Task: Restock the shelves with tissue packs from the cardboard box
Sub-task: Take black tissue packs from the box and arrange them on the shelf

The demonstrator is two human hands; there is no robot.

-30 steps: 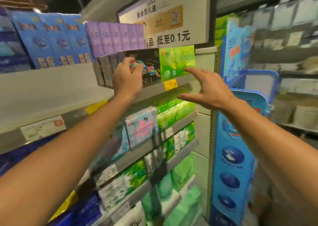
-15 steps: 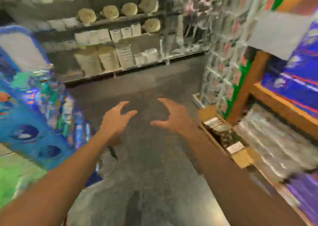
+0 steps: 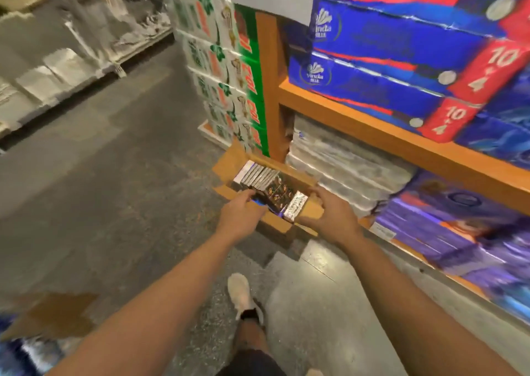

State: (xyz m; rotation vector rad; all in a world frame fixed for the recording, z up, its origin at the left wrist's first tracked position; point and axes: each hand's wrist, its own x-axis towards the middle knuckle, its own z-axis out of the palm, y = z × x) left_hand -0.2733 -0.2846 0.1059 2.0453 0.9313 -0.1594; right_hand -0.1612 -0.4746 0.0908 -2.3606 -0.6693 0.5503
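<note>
The fingers of the left hand (image 3: pixel 241 215) curl down over the near-left end of the row of dark, glossy-wrapped tissue packs (image 3: pixel 276 190) that fills the open brown cardboard box (image 3: pixel 275 223) on the grey floor (image 3: pixel 114 175). Motion blur hides whether those fingers have closed on a pack or only touch its top, so I cannot tell. The fingers of the right hand (image 3: pixel 325 213) spread loosely at the box's right wall, the thumb reaching toward a silver-patterned pack (image 3: pixel 296 207) just inside; they seem to rest there, holding nothing.

The row's long axis runs away from both hands, from the near end by the fingertips to the far end of the box, where pale-edged packs (image 3: pixel 258 173) stand on edge side by side. The nearest packs lie between the two hands, directly under the left fingertips and just left of the right thumb. Both hands are about equally near. I judge the coming lift as a two-handed squeeze across the row, pressing several packs together from either side.

The box stands just beside the orange wooden shelf post (image 3: pixel 268 89).
</note>
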